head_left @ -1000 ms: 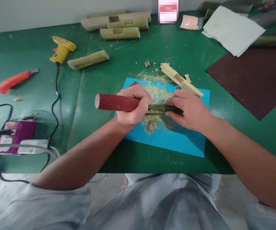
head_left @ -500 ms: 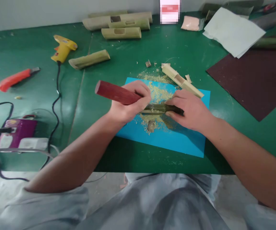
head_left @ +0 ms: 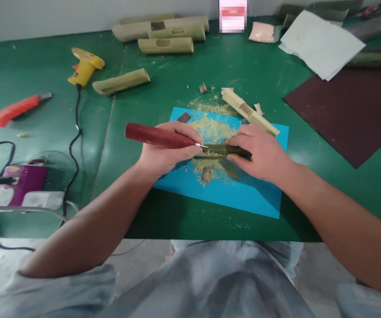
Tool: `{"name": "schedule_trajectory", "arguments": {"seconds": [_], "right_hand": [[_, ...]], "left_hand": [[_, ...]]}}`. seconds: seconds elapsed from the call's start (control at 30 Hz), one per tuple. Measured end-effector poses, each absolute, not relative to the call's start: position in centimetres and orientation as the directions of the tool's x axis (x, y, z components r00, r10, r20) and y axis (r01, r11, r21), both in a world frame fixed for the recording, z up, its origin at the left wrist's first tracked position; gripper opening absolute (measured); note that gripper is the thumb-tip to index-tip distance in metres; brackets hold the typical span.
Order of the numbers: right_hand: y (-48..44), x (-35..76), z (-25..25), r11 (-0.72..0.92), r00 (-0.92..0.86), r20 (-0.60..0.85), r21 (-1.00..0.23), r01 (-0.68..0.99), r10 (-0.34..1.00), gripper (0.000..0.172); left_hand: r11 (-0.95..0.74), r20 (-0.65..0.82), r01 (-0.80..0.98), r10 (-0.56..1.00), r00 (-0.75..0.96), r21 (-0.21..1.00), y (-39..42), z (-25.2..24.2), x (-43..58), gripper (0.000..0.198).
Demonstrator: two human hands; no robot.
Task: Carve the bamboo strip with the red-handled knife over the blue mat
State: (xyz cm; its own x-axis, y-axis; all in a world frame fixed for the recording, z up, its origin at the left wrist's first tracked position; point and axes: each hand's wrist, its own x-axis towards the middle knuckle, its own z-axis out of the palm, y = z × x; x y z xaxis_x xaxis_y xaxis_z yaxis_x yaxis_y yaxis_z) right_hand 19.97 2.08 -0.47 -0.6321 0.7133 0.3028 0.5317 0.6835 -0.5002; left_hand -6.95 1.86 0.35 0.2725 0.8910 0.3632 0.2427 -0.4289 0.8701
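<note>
My left hand is closed around the dark red wooden handle of a carving tool, whose metal tip rests on a dark green bamboo piece. My right hand presses down on that bamboo piece and grips its right end. The piece lies across a blue sheet strewn with pale shavings. A pale cut bamboo piece lies just beyond my right hand, at the sheet's far edge.
On the green table: a yellow glue gun with its cord, an orange utility knife, several bamboo tubes at the back, one more bamboo tube, a purple box at left, white paper, a dark brown sheet.
My left hand has drawn the carving tool back to the left, and the handle now lies flatter and lower. The metal tip now shows. My right hand has kept still on the bamboo.
</note>
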Motion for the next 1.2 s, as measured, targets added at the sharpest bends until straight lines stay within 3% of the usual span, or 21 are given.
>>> {"name": "schedule_trajectory", "arguments": {"seconds": [0.23,0.47,0.97,1.07,1.2], "right_hand": [[2.0,19.9,-0.4,0.677,-0.624,0.304,-0.502,0.538,0.720,0.020],[2.0,20.0,-0.3,0.677,-0.630,0.290,-0.495,0.545,0.720,0.020],[1.5,20.3,0.3,0.673,-0.602,0.311,-0.439,0.595,0.736,0.021],[1.6,20.6,0.2,0.674,-0.606,0.305,-0.429,0.602,0.735,0.017],[1.8,20.7,0.0,0.686,-0.602,0.333,-0.413,0.599,0.726,0.020]], "left_hand": [[-0.408,0.324,0.242,0.890,0.321,0.880,1.1,0.7,-6.2,0.019],[-0.468,0.407,0.221,0.872,0.271,0.855,1.1,0.7,-6.4,0.008],[-0.493,0.396,0.260,0.850,0.347,0.830,1.0,1.5,-5.5,0.012],[-0.464,0.397,0.198,0.867,0.300,0.863,0.6,1.2,-5.5,0.017],[-0.427,0.386,0.305,0.903,0.187,0.852,0.1,1.1,-4.9,0.016]]}}
